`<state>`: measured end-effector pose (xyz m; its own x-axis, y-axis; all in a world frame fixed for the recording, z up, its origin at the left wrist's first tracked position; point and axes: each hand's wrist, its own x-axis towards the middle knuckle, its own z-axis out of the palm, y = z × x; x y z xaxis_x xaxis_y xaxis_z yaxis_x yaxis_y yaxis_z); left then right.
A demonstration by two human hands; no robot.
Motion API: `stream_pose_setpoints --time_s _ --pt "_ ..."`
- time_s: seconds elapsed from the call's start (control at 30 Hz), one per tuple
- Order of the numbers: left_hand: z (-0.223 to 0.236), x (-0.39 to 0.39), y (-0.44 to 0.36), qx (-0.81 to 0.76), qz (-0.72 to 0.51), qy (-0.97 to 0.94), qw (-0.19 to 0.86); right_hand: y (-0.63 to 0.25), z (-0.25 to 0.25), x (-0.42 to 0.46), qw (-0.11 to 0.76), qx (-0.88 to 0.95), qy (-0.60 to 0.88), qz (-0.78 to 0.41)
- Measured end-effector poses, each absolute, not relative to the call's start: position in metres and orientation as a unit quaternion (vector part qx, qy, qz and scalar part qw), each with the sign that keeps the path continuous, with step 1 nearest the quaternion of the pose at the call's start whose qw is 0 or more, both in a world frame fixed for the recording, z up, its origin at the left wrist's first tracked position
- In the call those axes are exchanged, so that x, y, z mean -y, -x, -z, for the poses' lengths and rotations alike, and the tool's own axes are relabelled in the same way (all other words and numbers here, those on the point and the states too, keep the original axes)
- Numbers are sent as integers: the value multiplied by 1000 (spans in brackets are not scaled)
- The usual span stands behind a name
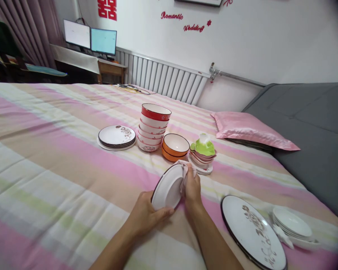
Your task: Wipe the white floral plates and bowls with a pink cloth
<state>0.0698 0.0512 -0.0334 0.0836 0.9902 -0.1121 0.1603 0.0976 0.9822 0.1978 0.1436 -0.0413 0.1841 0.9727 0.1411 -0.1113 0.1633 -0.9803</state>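
Left hand: pinches the tilted plate before us; steady hold advisable.
Right hand: pinches cloth at its rim; even pressure would serve best.

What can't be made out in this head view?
All in the head view:
Far face of the dish: turned away from the camera.
Some fingers of the left hand: behind the dish.
Part of the cloth: under the right hand.
Upper frame: cut off by the top edge.
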Motion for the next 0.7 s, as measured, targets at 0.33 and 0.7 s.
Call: stream_pose_setpoints --time_s 0.33,0.7 --pt "31 -51 -73 -536 -414 -525 515 -201 39 -138 605 526 435 -410" --pt "60 -58 -99 -434 -618 -519 401 -182 4 -85 411 886 211 -32"
